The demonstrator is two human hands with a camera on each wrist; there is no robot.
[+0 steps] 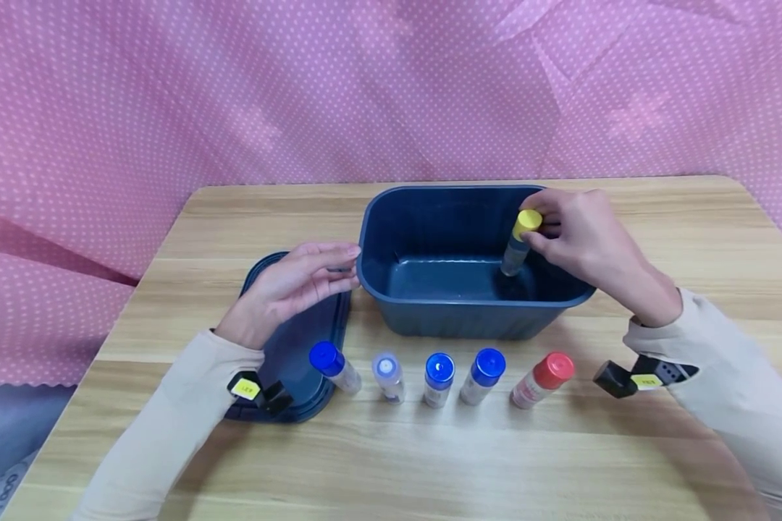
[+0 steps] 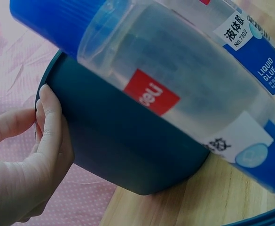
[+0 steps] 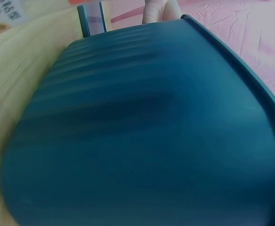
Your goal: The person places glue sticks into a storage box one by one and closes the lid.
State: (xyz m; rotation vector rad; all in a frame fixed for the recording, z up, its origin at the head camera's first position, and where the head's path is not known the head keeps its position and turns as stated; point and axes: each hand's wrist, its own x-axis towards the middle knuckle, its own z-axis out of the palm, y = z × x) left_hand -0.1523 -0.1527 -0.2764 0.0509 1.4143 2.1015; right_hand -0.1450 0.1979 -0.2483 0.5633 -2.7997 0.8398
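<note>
Inside the dark blue bin (image 1: 459, 318), my right hand (image 1: 589, 235) holds a glue bottle (image 1: 516, 255) by its yellow cap, thumb on one side and fingers on the other. The bottle hangs tilted at the bin's right end, its lower part down between the walls. At the opposite end, my left hand (image 1: 300, 286) has its extended fingers against the bin's left rim and holds nothing. In the left wrist view those fingertips (image 2: 44, 92) lie along the bin's outer wall (image 2: 113, 127). The right wrist view shows the bin's side, with the bottle hidden.
In front of the bin stand several blue-capped liquid glue bottles (image 1: 439, 380) and one red-capped bottle (image 1: 542, 380) in a row. A dark blue lid (image 1: 300, 354) lies on the wooden table (image 1: 430, 463) under my left forearm. Pink dotted cloth (image 1: 378, 87) hangs behind.
</note>
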